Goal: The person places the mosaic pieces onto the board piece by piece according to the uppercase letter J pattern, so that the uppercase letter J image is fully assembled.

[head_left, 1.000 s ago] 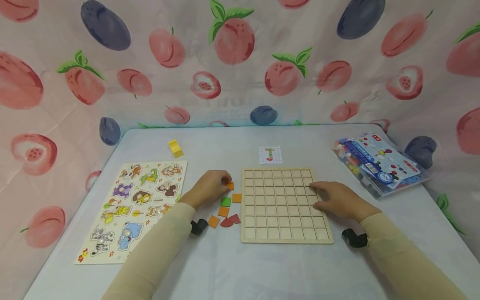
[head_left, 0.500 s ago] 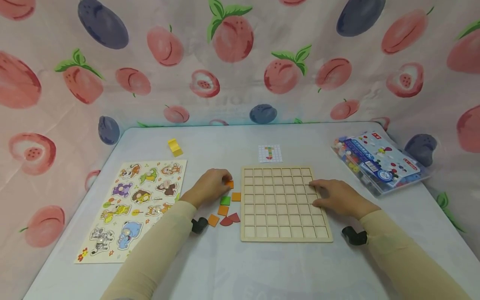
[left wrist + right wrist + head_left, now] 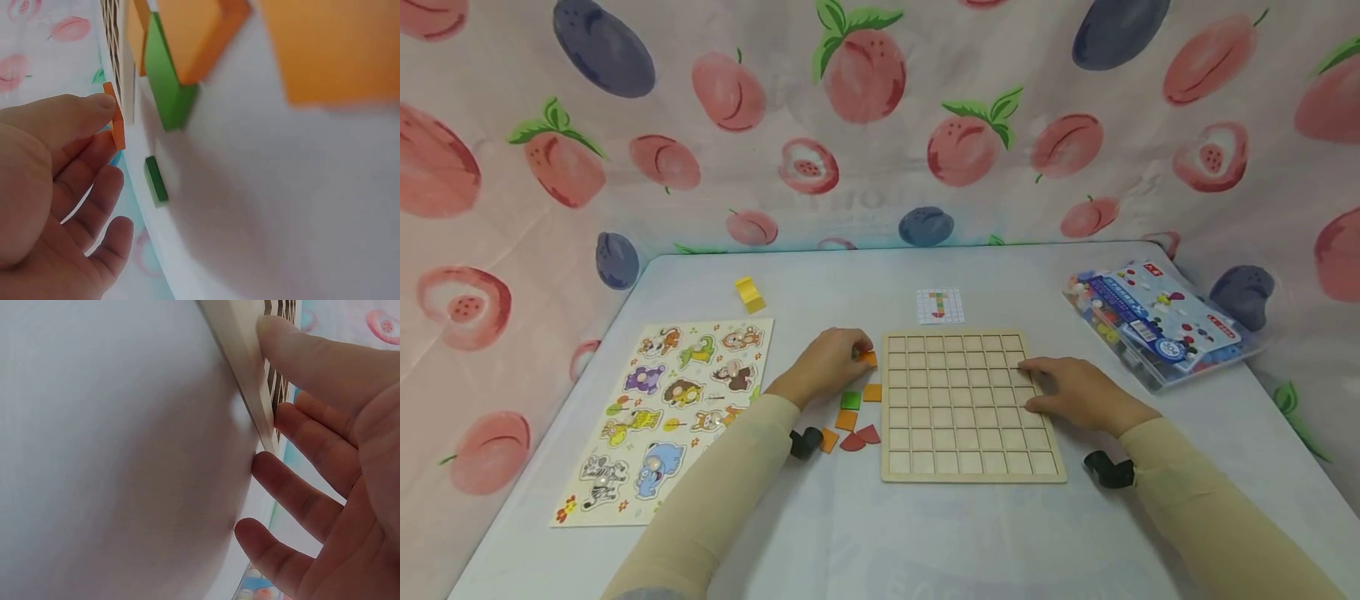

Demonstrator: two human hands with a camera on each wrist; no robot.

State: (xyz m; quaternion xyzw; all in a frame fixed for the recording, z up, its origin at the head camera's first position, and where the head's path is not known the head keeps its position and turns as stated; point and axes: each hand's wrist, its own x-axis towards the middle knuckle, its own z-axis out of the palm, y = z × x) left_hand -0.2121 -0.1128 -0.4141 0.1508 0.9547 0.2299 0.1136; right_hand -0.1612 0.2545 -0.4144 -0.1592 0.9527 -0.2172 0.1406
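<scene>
My left hand (image 3: 829, 362) is just left of the wooden grid board (image 3: 966, 408), near its far left corner. Between thumb and forefinger it pinches an orange square tile (image 3: 114, 117), tilted on edge in the left wrist view. Below that hand lie a green tile (image 3: 851, 401), more orange tiles (image 3: 846, 420) and two red quarter-circle pieces (image 3: 852, 442). Another green tile (image 3: 156, 180) shows in the left wrist view, hidden in the head view. My right hand (image 3: 1078, 396) rests on the board's right edge, its thumb and forefinger touching the frame.
A small pattern card (image 3: 940, 307) lies behind the board. To the left is an animal puzzle board (image 3: 700, 375), with a folded yellow piece (image 3: 749, 295) beyond it. A clear box of colourful beads (image 3: 1161, 325) stands at the back right.
With the orange tile in its grip, my left hand has shifted slightly right and away from me, toward the board's far left corner. My right hand has stayed on the board's edge.
</scene>
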